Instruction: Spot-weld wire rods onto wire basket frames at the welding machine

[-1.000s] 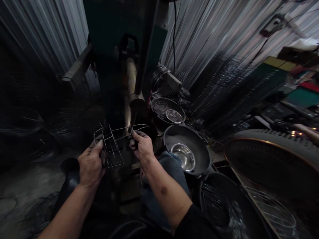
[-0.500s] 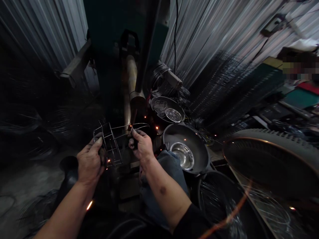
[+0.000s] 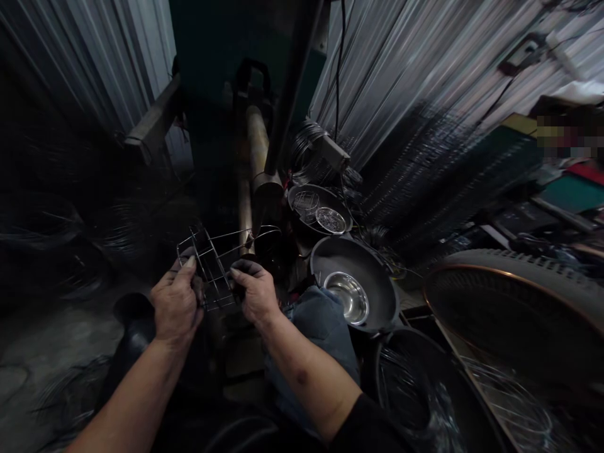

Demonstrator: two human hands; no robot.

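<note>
My left hand [image 3: 177,292] is closed on the left end of a wire frame [image 3: 214,258], thumb on top. My right hand [image 3: 252,289] is closed at the frame's lower right edge, with its thumb and fingers near the crossbars; its exact grip is dark and hard to make out. The frame's long curved wires reach right, past the lower end of a metal rod [image 3: 245,217] under a thick cylinder [image 3: 258,151] of the green machine [image 3: 212,82].
Right of my knee, a dark pan [image 3: 382,292] holds a shiny metal bowl [image 3: 346,296]. Behind it another pan [image 3: 295,220] holds wire pieces and a small dish. A large round rimmed object [image 3: 509,314] stands at the right. Wire coils [image 3: 306,151] hang behind.
My right hand has moved left and down, away from the rod, to the frame's near edge. The flying orange sparks are gone. The view has shifted slightly.
</note>
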